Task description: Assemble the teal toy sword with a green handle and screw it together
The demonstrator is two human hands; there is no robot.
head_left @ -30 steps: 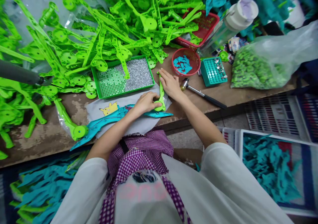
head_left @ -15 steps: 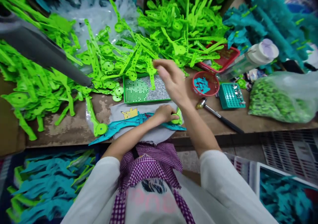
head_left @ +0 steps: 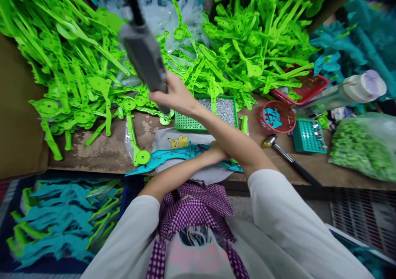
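My right hand (head_left: 179,95) is closed round the grey handle of an electric screwdriver (head_left: 144,56), which points down over the bench. A long curved blue plastic part (head_left: 167,155) lies at the bench's front edge, on a grey cloth (head_left: 162,137) with a yellow cartoon figure. My left hand (head_left: 216,152) is bent over the right half of this part; my right forearm crosses in front and hides its fingertips. A green plastic arm with a round end (head_left: 142,157) touches the blue part's left side. Behind the cloth stands a green tray (head_left: 188,124) with many small silvery pieces.
Green arms (head_left: 83,85) are heaped along the back. Rightward are a red bowl (head_left: 292,126) of blue bits, a hammer (head_left: 292,161), a teal rack (head_left: 301,141), a bottle (head_left: 346,91) and a bag of green pieces (head_left: 359,147). Blue parts (head_left: 58,221) fill a crate lower left.
My right hand has moved left from above the tray and taken hold of the screwdriver, which now hangs more upright. My left hand stays at the blue part. The view has shifted left.
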